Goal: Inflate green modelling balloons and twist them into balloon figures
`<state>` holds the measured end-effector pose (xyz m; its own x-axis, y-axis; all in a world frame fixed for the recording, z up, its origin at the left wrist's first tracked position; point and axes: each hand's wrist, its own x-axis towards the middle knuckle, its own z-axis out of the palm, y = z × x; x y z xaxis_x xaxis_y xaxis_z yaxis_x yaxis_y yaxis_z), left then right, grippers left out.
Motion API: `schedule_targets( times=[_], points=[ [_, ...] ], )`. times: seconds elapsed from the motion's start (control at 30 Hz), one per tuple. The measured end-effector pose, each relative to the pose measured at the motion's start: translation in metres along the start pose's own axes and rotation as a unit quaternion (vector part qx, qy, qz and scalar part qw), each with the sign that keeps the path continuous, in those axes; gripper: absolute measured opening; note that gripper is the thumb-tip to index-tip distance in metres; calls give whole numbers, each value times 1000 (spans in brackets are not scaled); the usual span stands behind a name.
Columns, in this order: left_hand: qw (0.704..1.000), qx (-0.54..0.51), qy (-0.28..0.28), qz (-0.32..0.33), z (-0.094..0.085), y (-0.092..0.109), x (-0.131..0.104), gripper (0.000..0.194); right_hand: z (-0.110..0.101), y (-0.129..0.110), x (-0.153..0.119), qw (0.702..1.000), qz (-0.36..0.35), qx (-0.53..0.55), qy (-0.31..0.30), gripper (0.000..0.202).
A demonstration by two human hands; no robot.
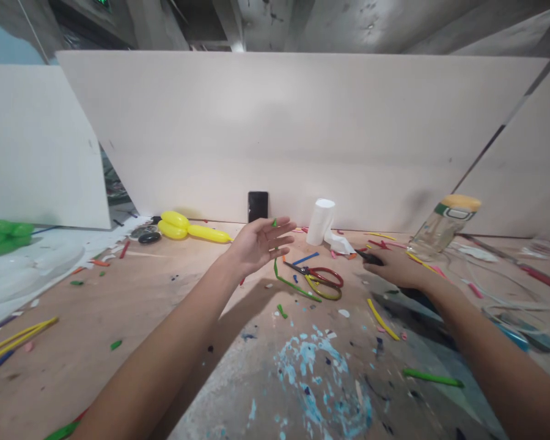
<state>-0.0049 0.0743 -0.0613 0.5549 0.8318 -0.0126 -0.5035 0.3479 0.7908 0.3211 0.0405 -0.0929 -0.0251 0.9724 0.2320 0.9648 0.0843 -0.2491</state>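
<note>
A thin green uninflated balloon [297, 288] passes through the fingers of my left hand [261, 244]; a bit of it shows near the thumb, and the rest trails down to the table. The other fingers of that hand are spread. My right hand [398, 267] is closed over a black hand pump [372, 258], its tapered tip pointing left and most of its body covered by the hand and wrist. Between the hands lie scissors [325, 278] with red and yellow handles, beside a blue balloon strip [306, 258].
A white roll [321, 221] with a loose white sheet stands near the upright board [256, 134]. A phone [258, 206] leans there too. Left is a yellow inflated balloon [183, 228]; right, a clear bottle [442, 226] with an orange lid. Balloon scraps litter the table.
</note>
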Motion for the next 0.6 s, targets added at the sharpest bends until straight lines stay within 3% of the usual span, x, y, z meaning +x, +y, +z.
schedule_targets(
  times=[0.03, 0.13, 0.2, 0.27, 0.4, 0.5, 0.6],
  points=[
    [1000, 13, -12, 6, 2, -1, 0, 22, -11, -23, -4, 998, -49, 30, -24, 20],
    [997, 50, -52, 36, 12, -4, -2, 25, -42, -102, -18, 987, -75, 142, 23, 33],
    [992, 69, -76, 69, 21, -5, -4, 29, -55, -148, -24, 963, -87, 255, 21, 35],
    [986, 85, -86, 113, 29, -5, -8, 32, -59, -179, -22, 936, -109, 334, 5, 36],
    [972, 122, -68, 192, 37, 2, -17, 31, -50, -196, -6, 888, -115, 445, -2, 40],
    [963, 148, -77, 211, 38, 6, -22, 30, -41, -193, 0, 857, -108, 504, -2, 38],
    [959, 155, -111, 209, 38, 9, -24, 29, -37, -191, -3, 848, -104, 520, 10, 29]
  ],
)
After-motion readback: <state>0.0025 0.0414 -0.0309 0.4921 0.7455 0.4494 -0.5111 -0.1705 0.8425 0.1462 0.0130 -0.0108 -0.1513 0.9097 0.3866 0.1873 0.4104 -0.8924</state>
